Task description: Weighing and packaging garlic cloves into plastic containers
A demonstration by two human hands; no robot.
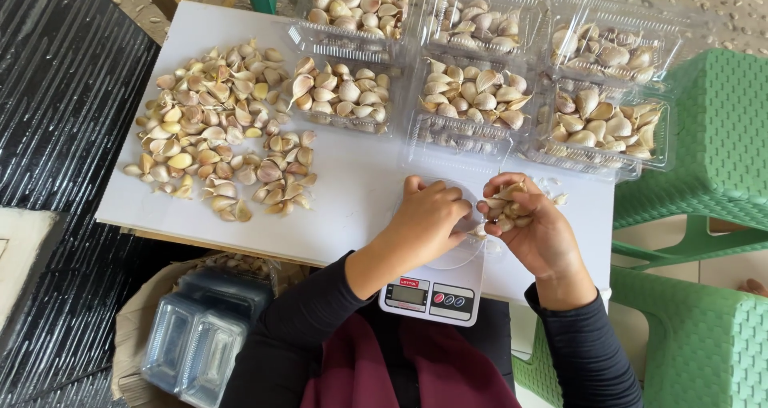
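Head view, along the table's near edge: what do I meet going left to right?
Loose garlic pile → left hand over the white kitchen scale → right hand holding garlic cloves → green plastic stool.

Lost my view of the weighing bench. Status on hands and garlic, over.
Right hand shut on loose garlic cloves. Left hand over the white digital kitchen scale. Six clear plastic clamshell boxes filled behind; nothing blocking.

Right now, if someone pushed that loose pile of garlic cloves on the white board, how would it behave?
The garlic cloves would probably scatter, since they lie loose. Their curved shapes may rock or roll. Their papery skins look apt to flake off.
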